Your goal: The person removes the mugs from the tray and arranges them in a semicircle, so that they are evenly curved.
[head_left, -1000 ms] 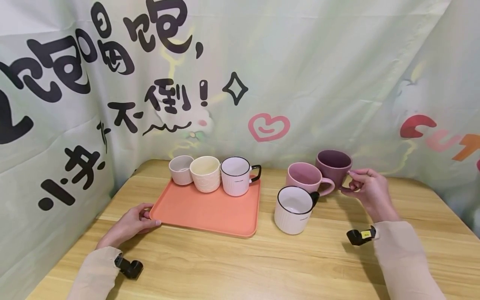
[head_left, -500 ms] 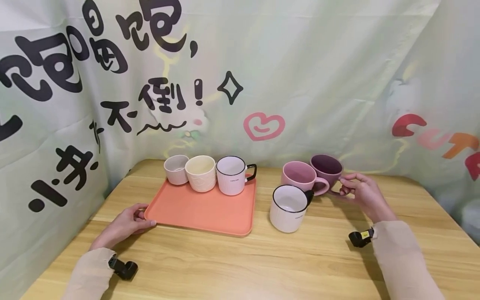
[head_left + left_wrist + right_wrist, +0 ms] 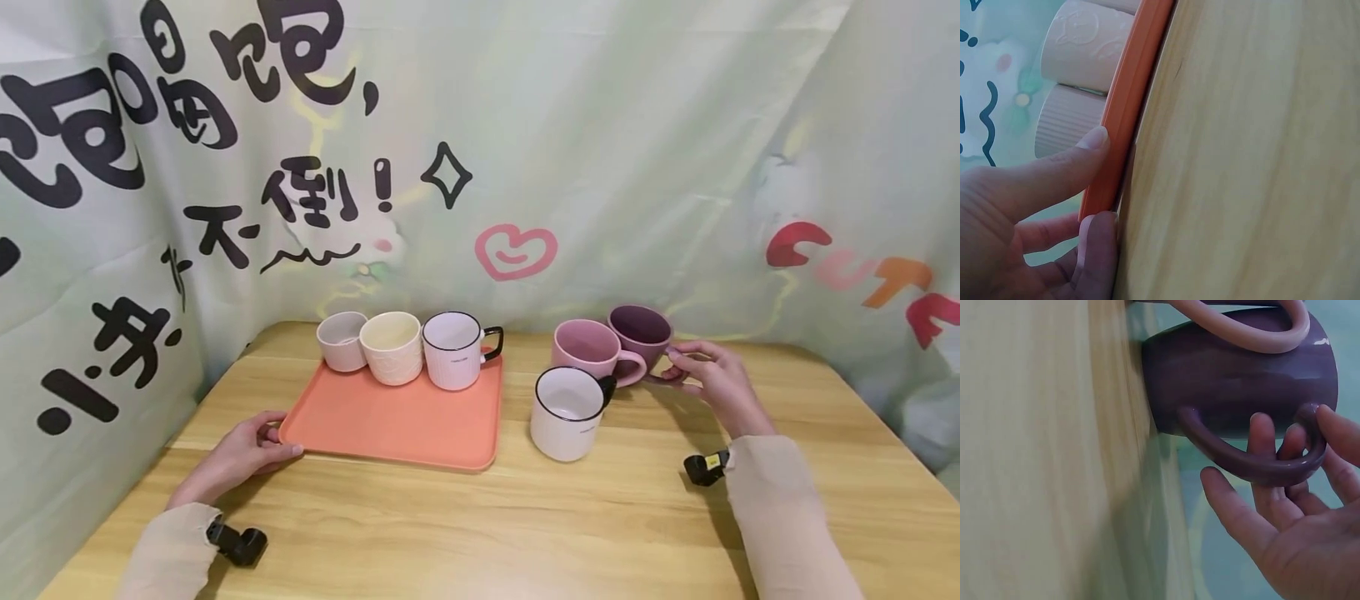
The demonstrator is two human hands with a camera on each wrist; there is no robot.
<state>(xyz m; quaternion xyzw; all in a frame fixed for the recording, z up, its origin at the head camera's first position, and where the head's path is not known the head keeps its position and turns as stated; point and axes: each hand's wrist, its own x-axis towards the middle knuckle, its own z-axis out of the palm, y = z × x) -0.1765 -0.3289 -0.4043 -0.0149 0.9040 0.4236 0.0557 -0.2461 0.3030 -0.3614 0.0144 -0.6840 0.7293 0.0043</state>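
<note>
- The right hand (image 3: 708, 379) is holding the curved handle of the dark purple ceramic mug (image 3: 639, 333), with its fingers (image 3: 1263, 440) hooked through the loop and its thumb on the top.
- That dark purple mug is standing upright on the light wooden table (image 3: 525, 517), to the right of the flat orange plastic tray (image 3: 397, 421) and well apart from it.
- A pink ceramic mug (image 3: 588, 350) is touching the purple mug, on the side nearer the tray.
- A white ribbed mug with a black rim (image 3: 566, 412) is sitting just right of the tray.
- The left hand (image 3: 240, 450) is pinching the tray's near left corner, thumb (image 3: 1054, 169) on top and fingers under the edge.
- Three mugs are standing in a row along the tray's far edge: a pale pink ribbed one (image 3: 341, 340), a cream one (image 3: 390, 347) and a white one with a black handle (image 3: 452, 350).
</note>
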